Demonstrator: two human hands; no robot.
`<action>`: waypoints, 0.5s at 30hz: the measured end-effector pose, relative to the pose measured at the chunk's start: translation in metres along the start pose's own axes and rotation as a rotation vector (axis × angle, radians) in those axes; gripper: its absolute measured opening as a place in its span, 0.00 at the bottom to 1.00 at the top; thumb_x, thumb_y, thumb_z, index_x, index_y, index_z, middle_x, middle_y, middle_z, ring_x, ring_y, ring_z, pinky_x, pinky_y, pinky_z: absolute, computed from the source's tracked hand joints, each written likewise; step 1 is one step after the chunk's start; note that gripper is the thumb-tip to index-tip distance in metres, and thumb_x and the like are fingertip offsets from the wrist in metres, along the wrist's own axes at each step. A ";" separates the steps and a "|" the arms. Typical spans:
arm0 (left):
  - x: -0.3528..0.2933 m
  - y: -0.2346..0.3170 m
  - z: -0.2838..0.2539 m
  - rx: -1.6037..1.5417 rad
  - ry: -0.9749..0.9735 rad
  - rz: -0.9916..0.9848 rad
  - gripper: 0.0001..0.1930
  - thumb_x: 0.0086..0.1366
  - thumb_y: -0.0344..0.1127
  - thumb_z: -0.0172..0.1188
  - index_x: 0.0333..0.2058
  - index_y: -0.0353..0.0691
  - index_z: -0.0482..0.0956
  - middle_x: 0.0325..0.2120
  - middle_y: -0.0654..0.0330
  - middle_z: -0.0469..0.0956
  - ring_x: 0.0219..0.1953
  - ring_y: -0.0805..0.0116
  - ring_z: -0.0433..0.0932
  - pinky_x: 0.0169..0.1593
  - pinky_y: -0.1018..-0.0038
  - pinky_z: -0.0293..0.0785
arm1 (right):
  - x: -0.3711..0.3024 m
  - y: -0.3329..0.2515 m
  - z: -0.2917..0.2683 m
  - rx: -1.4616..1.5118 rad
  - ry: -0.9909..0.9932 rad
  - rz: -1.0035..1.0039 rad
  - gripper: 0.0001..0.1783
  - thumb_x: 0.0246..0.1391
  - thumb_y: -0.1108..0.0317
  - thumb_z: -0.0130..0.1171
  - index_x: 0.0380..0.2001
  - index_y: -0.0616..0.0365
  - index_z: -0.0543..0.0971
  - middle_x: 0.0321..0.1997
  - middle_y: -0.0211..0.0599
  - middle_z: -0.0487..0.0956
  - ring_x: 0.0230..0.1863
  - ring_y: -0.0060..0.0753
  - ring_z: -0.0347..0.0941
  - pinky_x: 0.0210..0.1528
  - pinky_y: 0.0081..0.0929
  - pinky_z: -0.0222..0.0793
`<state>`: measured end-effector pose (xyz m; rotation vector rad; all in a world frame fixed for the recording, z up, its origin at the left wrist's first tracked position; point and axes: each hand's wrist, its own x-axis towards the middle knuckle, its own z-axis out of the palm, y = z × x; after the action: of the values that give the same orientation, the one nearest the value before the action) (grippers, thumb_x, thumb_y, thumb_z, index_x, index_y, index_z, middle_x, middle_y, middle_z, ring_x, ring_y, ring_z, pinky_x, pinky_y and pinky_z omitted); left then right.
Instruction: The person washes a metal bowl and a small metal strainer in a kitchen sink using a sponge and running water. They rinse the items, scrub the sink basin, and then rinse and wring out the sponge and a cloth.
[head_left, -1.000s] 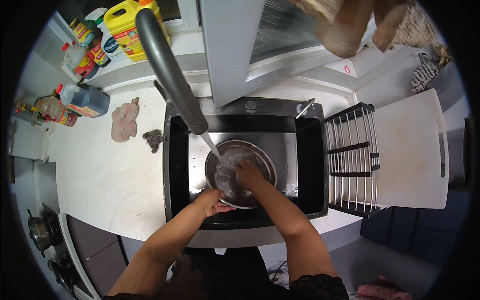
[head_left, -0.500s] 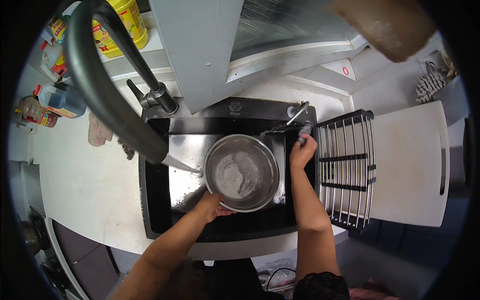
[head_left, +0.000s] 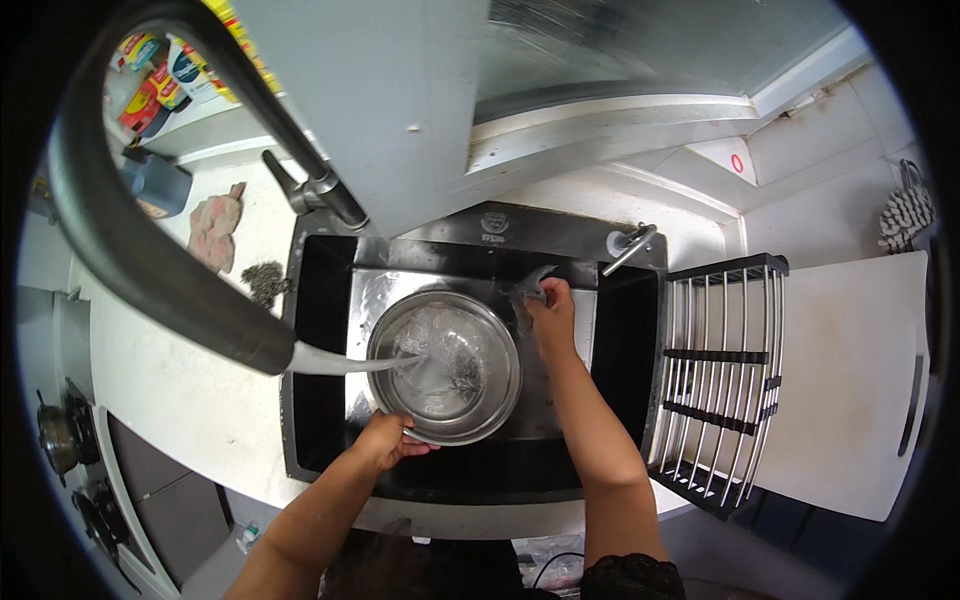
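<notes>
A round stainless-steel basin [head_left: 505, 395] sits in the black sink [head_left: 620, 400], with some water in its bottom. My left hand [head_left: 392, 440] grips its near-left rim, thumb over the edge and fingers beneath. From the large dark faucet [head_left: 190, 270] at the left, a stream of water [head_left: 335, 362] falls into the basin. Just beyond the basin's right side, my right hand [head_left: 553, 308] is closed on a limp, grey, wet-looking piece [head_left: 527, 297]; whether it is cloth or plastic film I cannot tell.
A metal-barred drying rack [head_left: 715, 380] stands along the sink's right edge, beside a white board [head_left: 840, 370]. A slim metal spout [head_left: 632, 250] rises at the back right corner. On the left counter lie a pinkish cloth [head_left: 215, 228] and a dark scrubber [head_left: 265, 282].
The basin has shifted left, and the water now lands inside it. My right hand has moved from the sink's right edge inward, carrying the grey piece. The whole view has also shifted.
</notes>
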<state>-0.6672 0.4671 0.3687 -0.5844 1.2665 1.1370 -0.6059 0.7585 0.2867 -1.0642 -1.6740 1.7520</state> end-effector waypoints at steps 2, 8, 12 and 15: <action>-0.008 0.001 -0.005 0.006 0.011 0.010 0.18 0.58 0.27 0.43 0.47 0.24 0.59 0.34 0.41 0.76 0.32 0.46 0.80 0.29 0.68 0.80 | -0.031 -0.029 0.018 -0.360 -0.110 -0.412 0.17 0.33 0.83 0.52 0.32 0.57 0.70 0.33 0.37 0.70 0.39 0.37 0.69 0.41 0.30 0.65; -0.014 0.002 -0.003 -0.029 -0.065 -0.012 0.18 0.58 0.27 0.43 0.47 0.25 0.59 0.34 0.41 0.76 0.32 0.46 0.80 0.30 0.66 0.79 | -0.078 -0.006 0.070 -0.907 -0.685 -0.640 0.14 0.40 0.76 0.53 0.35 0.51 0.75 0.47 0.37 0.70 0.49 0.47 0.66 0.48 0.37 0.66; -0.011 0.002 0.002 -0.013 -0.044 -0.017 0.18 0.59 0.27 0.43 0.47 0.24 0.59 0.34 0.41 0.76 0.33 0.46 0.79 0.33 0.64 0.78 | -0.065 0.023 0.058 -1.167 -0.672 -0.497 0.16 0.42 0.74 0.53 0.38 0.51 0.77 0.43 0.41 0.74 0.46 0.49 0.69 0.47 0.39 0.68; -0.005 0.002 0.000 0.004 -0.039 0.000 0.19 0.58 0.27 0.44 0.48 0.24 0.59 0.35 0.41 0.76 0.33 0.46 0.79 0.33 0.63 0.78 | -0.054 0.010 0.026 -0.828 -0.319 -0.197 0.15 0.44 0.75 0.52 0.38 0.54 0.76 0.34 0.37 0.76 0.38 0.43 0.73 0.42 0.36 0.70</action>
<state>-0.6681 0.4664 0.3736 -0.5566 1.2349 1.1400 -0.5942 0.6985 0.2867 -0.8970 -2.7201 1.1347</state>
